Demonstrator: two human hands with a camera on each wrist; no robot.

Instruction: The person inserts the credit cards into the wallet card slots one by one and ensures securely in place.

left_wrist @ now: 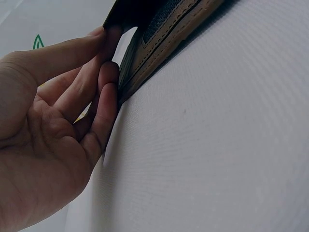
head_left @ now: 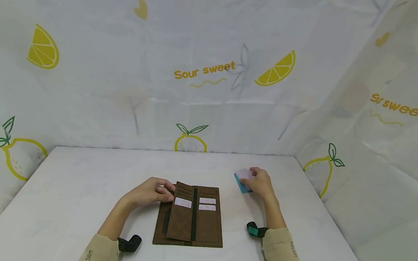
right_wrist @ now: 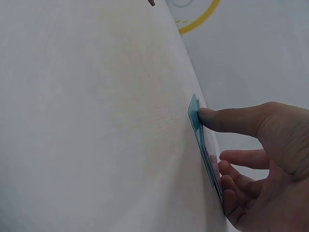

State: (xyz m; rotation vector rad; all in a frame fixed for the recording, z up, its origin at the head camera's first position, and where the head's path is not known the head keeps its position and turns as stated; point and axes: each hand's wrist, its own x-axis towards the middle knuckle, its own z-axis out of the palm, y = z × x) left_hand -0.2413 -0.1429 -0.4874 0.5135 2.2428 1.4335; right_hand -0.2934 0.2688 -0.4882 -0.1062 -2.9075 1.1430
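Note:
A brown wallet [head_left: 209, 227] lies unfolded on the table, its inner flap [head_left: 180, 222] raised off the left side. Pale cards show in its slots, one in the flap and two in the right panel. My left hand [head_left: 153, 193] pinches the flap's upper left edge between thumb and fingers, as the left wrist view also shows; its lower fingers touch the wallet's edge. Beyond the wallet to the right, my right hand [head_left: 260, 183] grips a small stack of cards [right_wrist: 202, 140] by its edges, thumb on one side and fingers on the other. A pale card [head_left: 243, 173] overlaps a blue one [head_left: 239, 184].
The table [head_left: 73, 201] has a white cover and meets a white lemon-print cloth [head_left: 113, 108] at the back and right. Black wrist-worn devices sit on the left wrist [head_left: 130, 243] and right wrist [head_left: 256, 230].

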